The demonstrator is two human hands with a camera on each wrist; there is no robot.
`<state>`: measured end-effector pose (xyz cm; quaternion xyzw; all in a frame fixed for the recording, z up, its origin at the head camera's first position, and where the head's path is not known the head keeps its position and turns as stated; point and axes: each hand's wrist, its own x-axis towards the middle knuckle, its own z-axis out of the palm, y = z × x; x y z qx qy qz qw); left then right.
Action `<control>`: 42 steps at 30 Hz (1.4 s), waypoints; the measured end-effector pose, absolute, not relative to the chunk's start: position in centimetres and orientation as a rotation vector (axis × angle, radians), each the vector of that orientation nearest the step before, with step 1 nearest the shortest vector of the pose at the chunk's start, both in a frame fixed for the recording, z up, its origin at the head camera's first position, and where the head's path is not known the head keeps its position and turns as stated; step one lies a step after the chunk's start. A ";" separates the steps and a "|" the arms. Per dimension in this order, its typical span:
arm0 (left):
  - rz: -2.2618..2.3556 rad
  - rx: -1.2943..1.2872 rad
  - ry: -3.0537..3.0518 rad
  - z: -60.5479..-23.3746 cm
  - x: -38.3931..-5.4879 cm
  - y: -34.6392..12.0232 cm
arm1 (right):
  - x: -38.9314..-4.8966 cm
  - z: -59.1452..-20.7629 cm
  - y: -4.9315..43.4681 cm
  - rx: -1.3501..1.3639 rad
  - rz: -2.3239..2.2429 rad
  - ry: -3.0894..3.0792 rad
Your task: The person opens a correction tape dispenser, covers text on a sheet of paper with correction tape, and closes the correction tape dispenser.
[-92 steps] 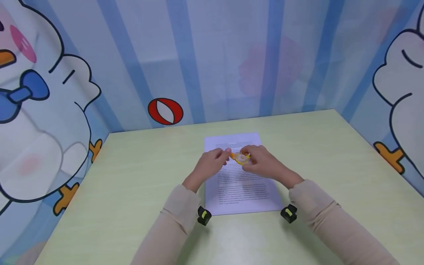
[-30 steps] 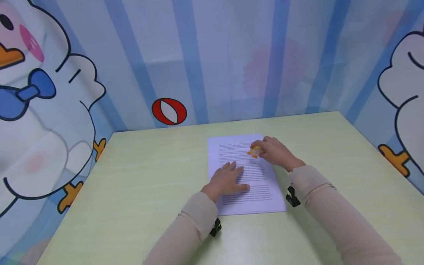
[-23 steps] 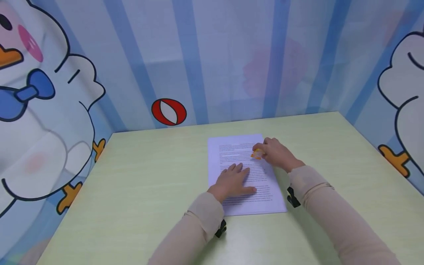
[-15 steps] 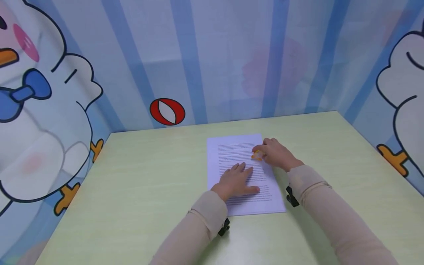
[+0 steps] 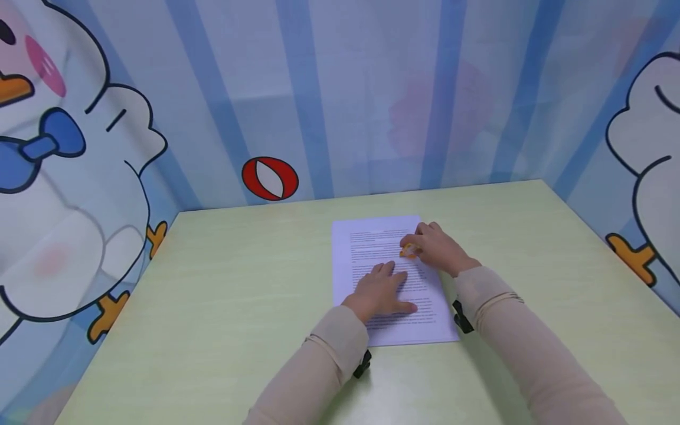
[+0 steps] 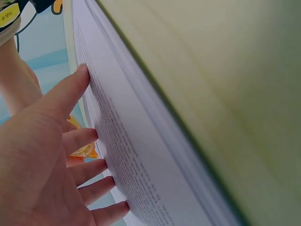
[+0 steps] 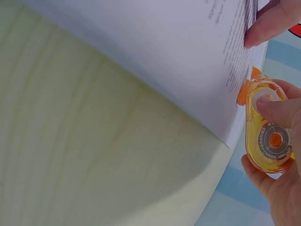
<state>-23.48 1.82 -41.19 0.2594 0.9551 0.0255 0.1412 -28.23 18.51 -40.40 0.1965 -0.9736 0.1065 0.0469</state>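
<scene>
R hand (image 7: 285, 195) gripping orange tape disp. (image 7: 268, 143), L hand (image 7: 277, 21) on printed pgs (image 7: 178, 66)

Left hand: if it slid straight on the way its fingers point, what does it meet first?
Likely the orange correction tape in the right hand, or that hand itself. In the head view, the left hand points across the printed page towards both; depth is unclear.

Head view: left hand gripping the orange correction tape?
No, the right hand holds the orange correction tape, while the left hand rests spread on the printed paper.
</scene>
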 end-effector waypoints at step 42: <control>-0.001 0.776 2.778 -41.3 -23.3 1.8 | -28.4 -40.2 17.9 0.795 -0.048 -2.884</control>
